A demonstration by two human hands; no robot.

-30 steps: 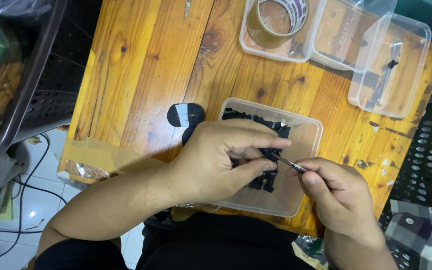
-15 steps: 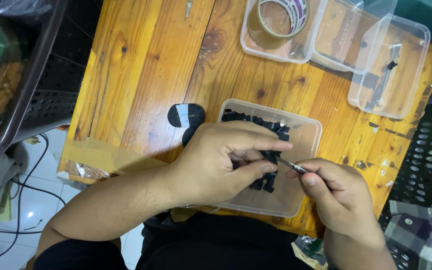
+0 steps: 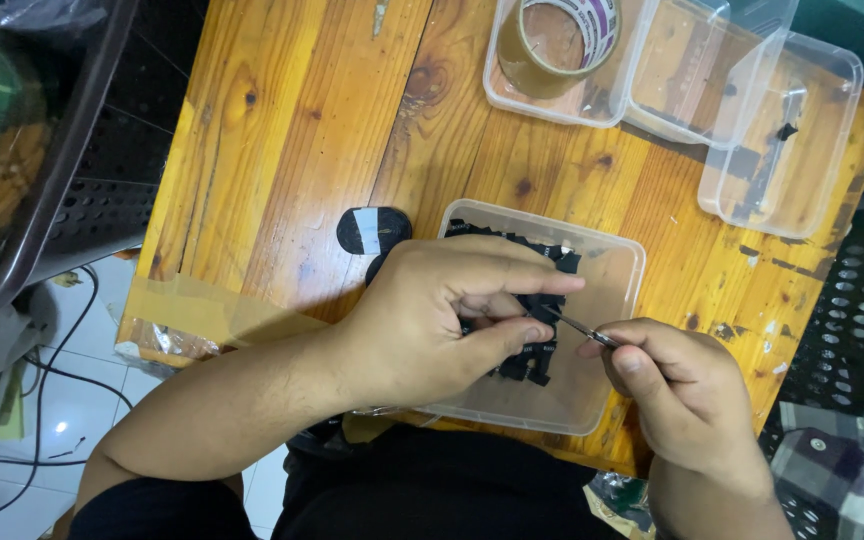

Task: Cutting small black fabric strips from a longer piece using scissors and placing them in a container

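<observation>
1. Our fingers are pinched: the left hand grips a small black piece between thumb and forefinger, and the right hand is closed on a thin metal tool, likely tweezers, whose tip meets that piece.
2. The piece is held just above the clear plastic tray at the table's near edge, over a heap of similar black pieces.
3. We judge the main risk to be a slip. The piece is tiny and the tool tip narrow, so a slight twist of either hand could flick it out of the pinch. It might land back in the heap and be lost among the others, or go over the near edge.
4. The sharp tip works close to our left thumb, so a push that skids could jab it.
5. The tray sits close to the edge of the wooden table; leaning a wrist on its rim could tip it.
6. Farther off stand more clear containers, one holding a roll of tape, well apart from the hands.
7. A black and white round object lies just beside the tray's left corner, near our left hand but not blocking it.
8. Our left hand covers much of the tray, so we cannot see all its contents.
</observation>
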